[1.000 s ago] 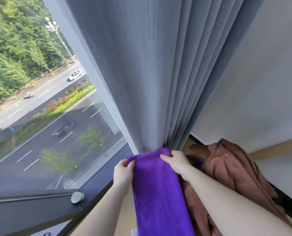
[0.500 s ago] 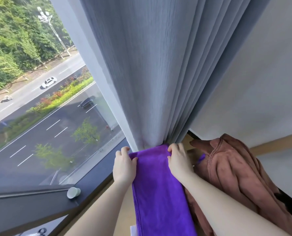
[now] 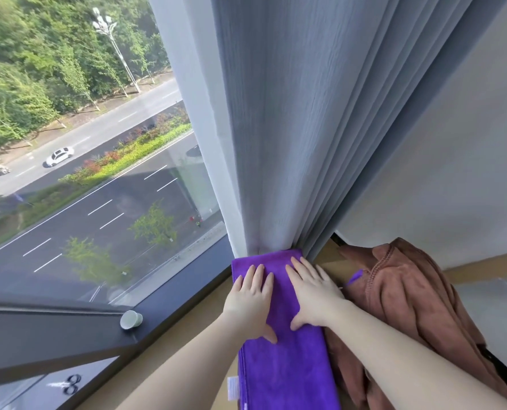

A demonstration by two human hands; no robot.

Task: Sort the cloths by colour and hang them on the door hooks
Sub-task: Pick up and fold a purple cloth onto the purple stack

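A folded purple cloth (image 3: 287, 368) lies lengthwise on the wooden window ledge (image 3: 187, 347), its far end against the curtain foot. My left hand (image 3: 250, 300) rests flat on its left half with straight fingers. My right hand (image 3: 312, 290) presses flat on its right half, fingers spread. A crumpled brown cloth (image 3: 406, 303) lies heaped just right of the purple one, with a small purple scrap (image 3: 355, 278) showing at its left edge. No door hooks are in view.
A grey-blue curtain (image 3: 320, 128) hangs down to the ledge behind the cloths. A large window (image 3: 98, 179) with a dark frame (image 3: 54, 335) and a round white knob (image 3: 131, 319) is to the left. A pale wall (image 3: 459, 179) stands to the right.
Both hands let go of the purple cloth's far corners and slid back toward me, and they now lie flat on top of it. The view shifted slightly right.
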